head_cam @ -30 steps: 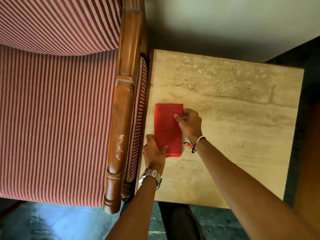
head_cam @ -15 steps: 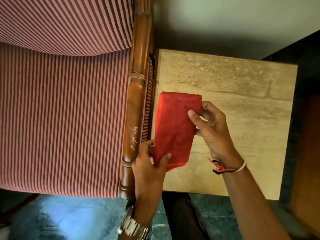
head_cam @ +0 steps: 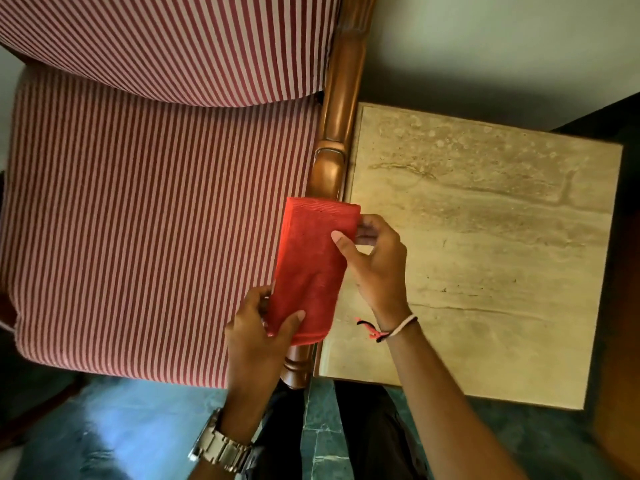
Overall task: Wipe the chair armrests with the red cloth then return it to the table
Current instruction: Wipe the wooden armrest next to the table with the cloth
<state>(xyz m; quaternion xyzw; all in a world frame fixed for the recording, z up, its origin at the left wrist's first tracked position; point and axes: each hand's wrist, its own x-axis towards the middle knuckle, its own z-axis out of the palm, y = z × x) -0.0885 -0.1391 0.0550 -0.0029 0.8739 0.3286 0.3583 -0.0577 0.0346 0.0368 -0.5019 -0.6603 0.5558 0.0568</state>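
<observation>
A folded red cloth (head_cam: 311, 268) is held lengthwise over the chair's wooden right armrest (head_cam: 334, 147), covering its front half. My left hand (head_cam: 259, 337) grips the cloth's near end, thumb on top. My right hand (head_cam: 372, 265) pinches the cloth's far right edge between thumb and fingers. The armrest's front knob (head_cam: 294, 370) shows below the cloth. The stone-topped table (head_cam: 485, 254) stands right beside the armrest.
The chair has a red-and-white striped seat (head_cam: 156, 237) and backrest (head_cam: 173, 39). A pale wall (head_cam: 485, 46) lies behind the table. Green tiled floor (head_cam: 121, 427) shows below, with my dark trouser legs (head_cam: 363, 438) near the table's front edge.
Both hands lifted the cloth off the table and carried it left; it now lies over the armrest instead of the tabletop.
</observation>
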